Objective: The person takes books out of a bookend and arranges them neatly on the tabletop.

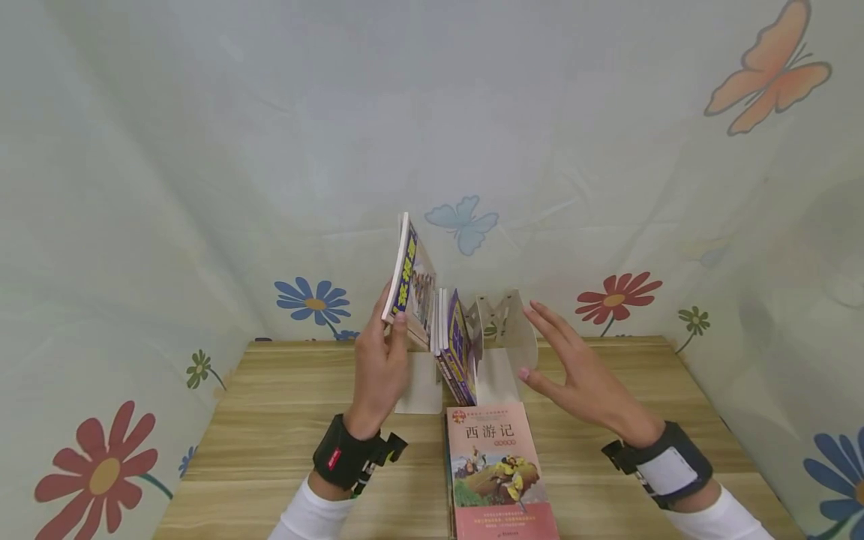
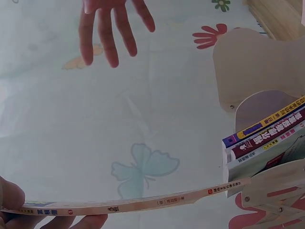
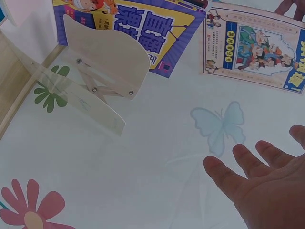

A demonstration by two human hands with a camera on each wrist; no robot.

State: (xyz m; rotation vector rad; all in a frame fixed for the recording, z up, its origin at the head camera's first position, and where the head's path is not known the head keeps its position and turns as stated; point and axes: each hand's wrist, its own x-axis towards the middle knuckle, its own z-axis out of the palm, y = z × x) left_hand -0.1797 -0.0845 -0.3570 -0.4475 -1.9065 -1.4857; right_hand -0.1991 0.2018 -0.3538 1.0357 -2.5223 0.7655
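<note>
In the head view my left hand (image 1: 381,367) grips a thin paperback book (image 1: 413,281) by its near edge, raised and tilted above the left part of a cream folding book rack (image 1: 418,382). Its spine (image 2: 143,205) stretches across the left wrist view, its far end close to the rack. Several books (image 1: 459,341) lean upright in the rack's middle. My right hand (image 1: 580,375) is held in the air by the rack's right end panel (image 1: 523,330), fingers spread and nothing in them. The right wrist view shows the held book's illustrated cover (image 3: 259,47).
A stack of books lies flat in front of the rack, topped by a pink-covered book (image 1: 499,465). Everything rests on a wood-grain table (image 1: 270,450). Behind and beside it hangs a pale curtain (image 1: 337,150) printed with flowers and butterflies.
</note>
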